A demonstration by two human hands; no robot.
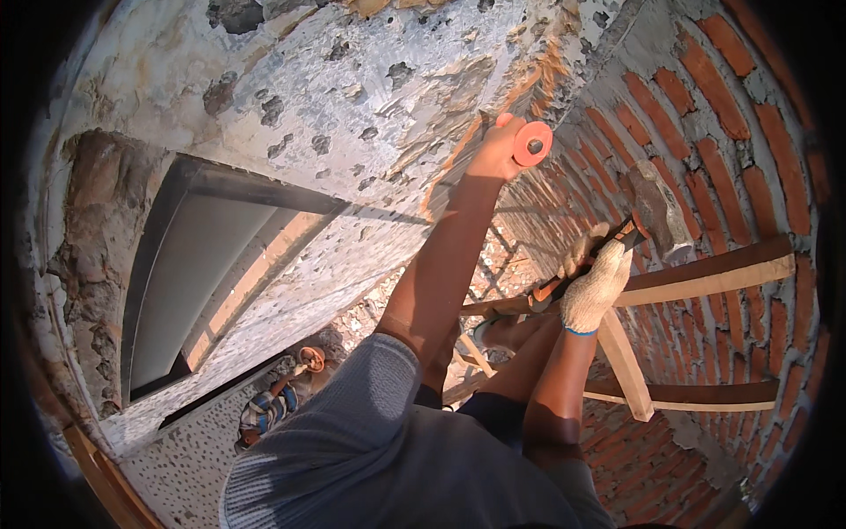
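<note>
My left hand [495, 152], bare, is closed around a chisel with a round orange hand guard [543, 141]. It is raised against the corner where the rough, pitted plaster wall [370, 97] meets the brick wall. Most of the chisel's shaft is hidden by my fingers. My right hand [592, 286], in a cream knitted glove, grips the black and orange handle of a club hammer [663, 212]. The hammer's worn grey head points up and to the right, beside the bricks and apart from the chisel.
A brick wall [705, 176] runs along the right. Wooden beams [705, 280] and a slanting timber [624, 366] stand near my right arm. At left is a dark-framed window [203, 256]. Far below, a person [264, 413] is beside an orange round object [311, 357].
</note>
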